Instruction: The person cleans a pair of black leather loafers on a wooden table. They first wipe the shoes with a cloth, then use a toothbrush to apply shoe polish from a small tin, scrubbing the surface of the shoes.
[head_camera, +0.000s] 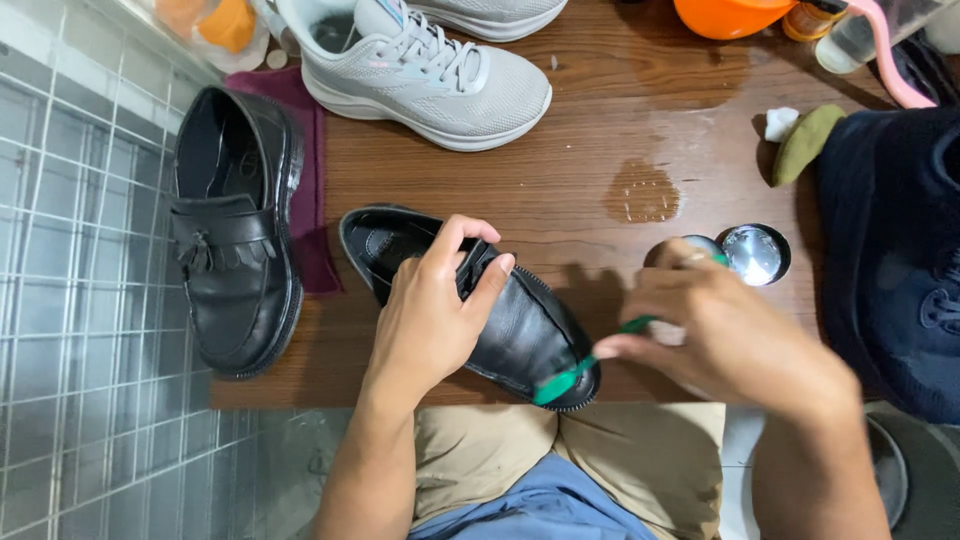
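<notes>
Grip of the left hand (430, 320) is closed over a black loafer (520, 330).
A green toothbrush (585, 365) is pinched in the right hand (720, 335), bristles touching the loafer's toe on the desk (560, 170).

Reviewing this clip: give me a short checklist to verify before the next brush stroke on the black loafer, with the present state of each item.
1. Left hand steadies the black loafer with fingers over its strap: ok.
2. Right hand grips the green brush firmly: ok.
3. Brush head rests on the toe of the loafer: ok.
4. Open polish tin lies on the wooden table beside the right hand: ok.
5. Polish loaded on the bristles: cannot tell.
6. Wet patch on the table lies apart from the loafer: ok.
</notes>
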